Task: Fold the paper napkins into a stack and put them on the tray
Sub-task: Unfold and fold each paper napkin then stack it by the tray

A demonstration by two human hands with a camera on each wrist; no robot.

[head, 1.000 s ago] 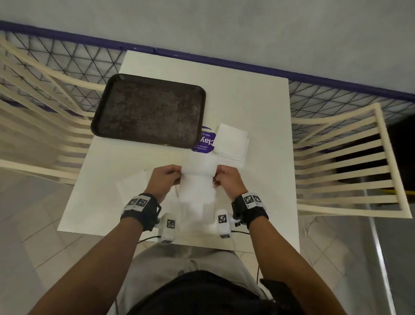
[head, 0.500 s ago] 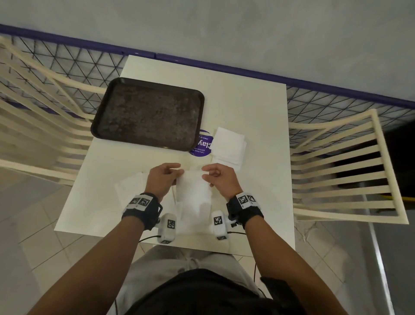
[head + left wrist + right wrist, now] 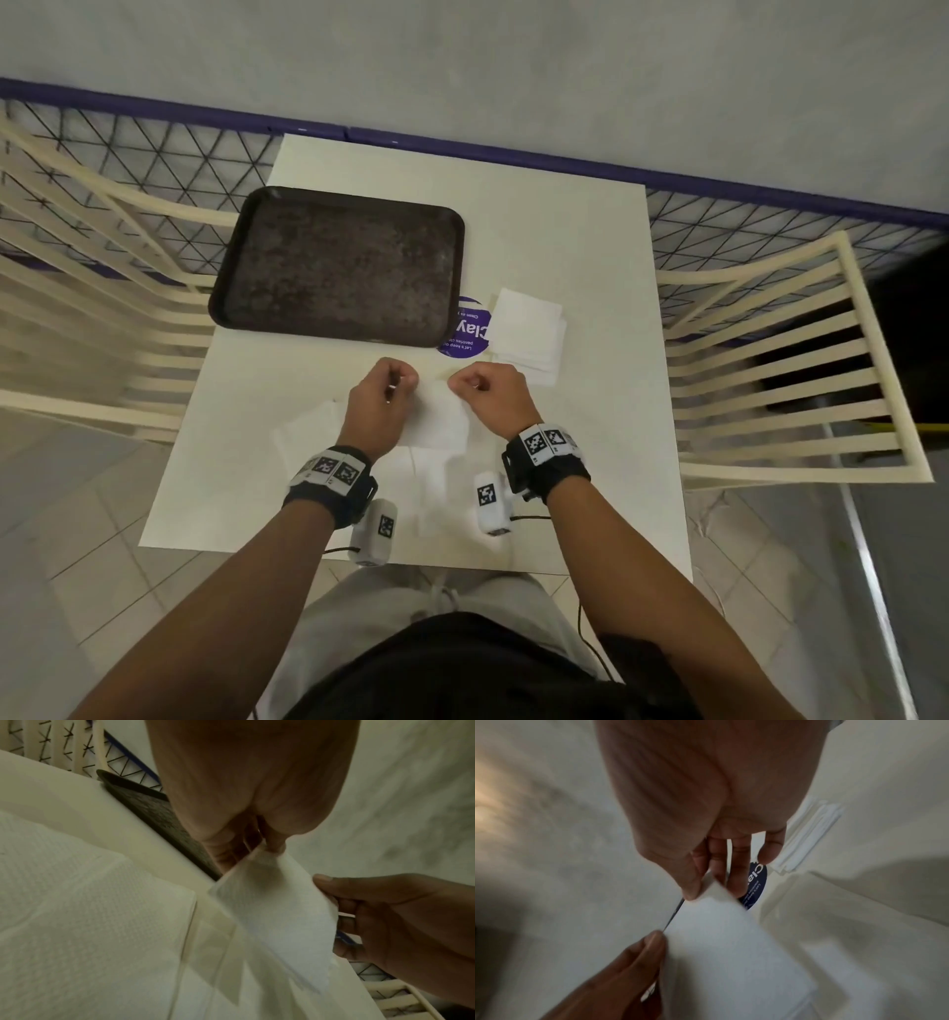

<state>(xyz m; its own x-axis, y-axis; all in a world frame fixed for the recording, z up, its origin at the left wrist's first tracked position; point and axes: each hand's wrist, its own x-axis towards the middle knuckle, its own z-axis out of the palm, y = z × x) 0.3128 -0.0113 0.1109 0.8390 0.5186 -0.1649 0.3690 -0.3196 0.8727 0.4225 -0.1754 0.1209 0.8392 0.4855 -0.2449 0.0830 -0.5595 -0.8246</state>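
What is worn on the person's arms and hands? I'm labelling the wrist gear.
Both forearms are bare, no sleeves. Each wrist has a black strap topped with white blocks bearing black square-patterned markers. A white camera pod with the same kind of marker hangs under each wrist, thin black cables trailing off. No gloves on the fingers.

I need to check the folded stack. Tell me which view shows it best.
Head view: the folded stack lies whole on the table, right of the tray. Right wrist shows only its layered edge past the right hand. Left wrist does not show it.

Embossed matt paper napkin (image 3: 270,914), speckled rough dark tray (image 3: 339,267), smooth table (image 3: 554,246)
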